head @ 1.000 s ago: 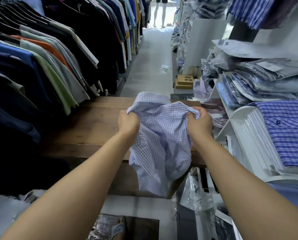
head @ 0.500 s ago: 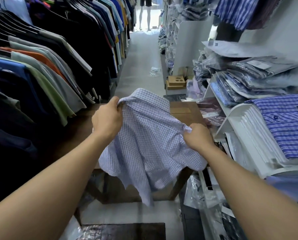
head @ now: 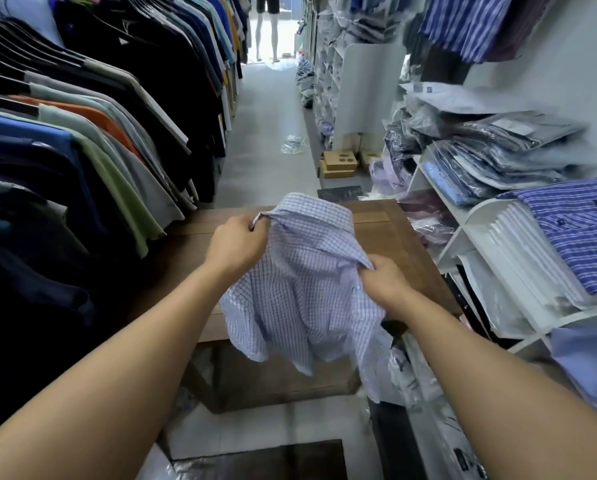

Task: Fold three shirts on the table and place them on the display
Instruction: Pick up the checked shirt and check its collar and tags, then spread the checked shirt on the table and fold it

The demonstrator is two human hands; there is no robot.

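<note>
A: In the head view, where is the checked shirt (head: 307, 289)?

B: It is held up over the near part of the wooden desk (head: 394, 237). It is crumpled, and its lower cloth falls below the desk's front edge. One cannot tell whether it touches the desk top.

A: And the hands?

B: The left hand (head: 236, 249) is clamped on the shirt's upper left edge near the collar, with the fingers curled into the cloth. The right hand (head: 381, 285) is lower and nearer to the person, and it pinches a fold on the shirt's right side. Both forearms are bare.

A: What stands around?

B: On the left is a rack of hanging shirts (head: 99, 133) in dark, green and orange colours. On the right, a white display shelf (head: 477, 230) carries a folded blue striped shirt (head: 577, 233), and bagged shirts (head: 497, 147) lie behind it. A grey floor (head: 265, 140) runs away between the two sides.
</note>
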